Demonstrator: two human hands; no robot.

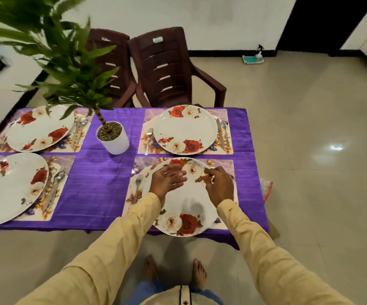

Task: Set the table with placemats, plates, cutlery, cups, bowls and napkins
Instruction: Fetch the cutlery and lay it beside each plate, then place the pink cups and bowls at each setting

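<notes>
The round white plate with red and cream roses (184, 194) sits centred on the floral rectangular placemat (226, 166) at the near right corner of the tabletop, which a purple cloth (103, 183) covers. A steel fork (137, 188) lies on the placemat just beside the plate's left rim. No knife or spoon shows to the right of this plate.

The right hand (219, 183) hovers over the plate's right rim, its fingers (211, 179) curled downward. Whether they hold anything cannot be told, as the hand hides the spot. This is probably the step that places the missing right-hand cutlery.

The left hand (169, 179) is above the plate's far left part, palm turned up, fingers loosely straight and holding nothing.

The matching plate at the far right corner (184, 129) serves as reference: fork (148, 137) on the left, knife (220, 135) and spoon (224, 130) on the right. Two further plates, far left (38, 128) and near left (8, 188), also have cutlery on their right sides.

A white pot with a green plant (114, 139) stands mid-tabletop, between the settings. No cups, bowls or napkins are in view, so those steps appear outstanding.
</notes>
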